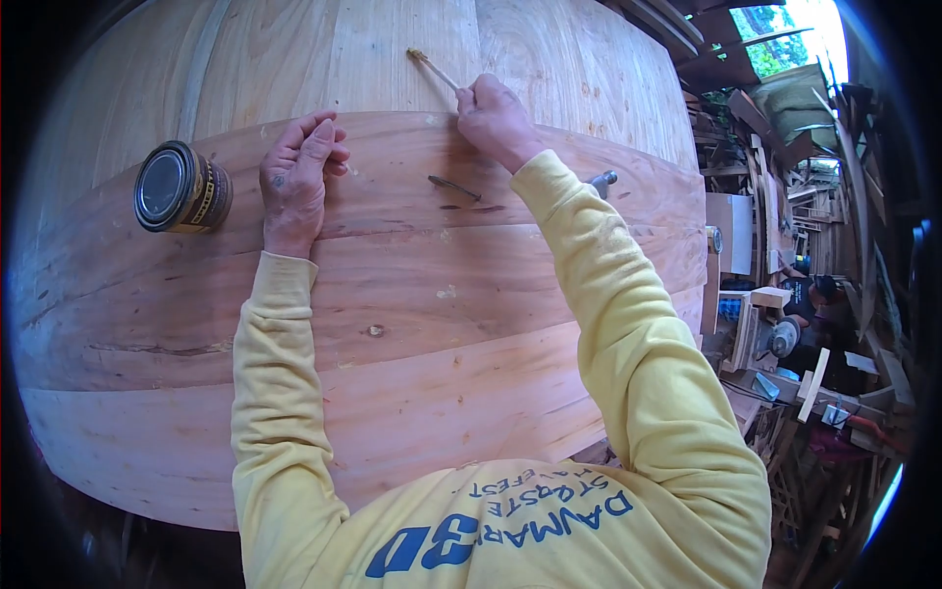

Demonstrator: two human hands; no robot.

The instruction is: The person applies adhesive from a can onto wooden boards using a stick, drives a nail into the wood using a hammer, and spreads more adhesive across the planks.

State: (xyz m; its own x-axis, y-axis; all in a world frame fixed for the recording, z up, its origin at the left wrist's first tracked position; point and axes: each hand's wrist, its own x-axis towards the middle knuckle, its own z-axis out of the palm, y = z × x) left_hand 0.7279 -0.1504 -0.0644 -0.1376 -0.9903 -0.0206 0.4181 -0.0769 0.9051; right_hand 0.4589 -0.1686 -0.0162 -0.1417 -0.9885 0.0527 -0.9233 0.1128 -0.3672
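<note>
"In the head view, what have I got?"
"Your right hand (494,113) pinches a thin stick (437,72), fingers closed, its brown-tipped end up and right of the labelled can (183,188). Your left hand (297,175), just right of the can, is loosely half-curled; I can't tell if it holds anything."
"Any writing?"
"Part of the can's label reads 'TER T'; your yellow sweatshirt (535,535), below and right of it, says 'DAJMAR'."

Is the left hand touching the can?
No, wooden planking shows in a gap between the left hand and the can.
</note>
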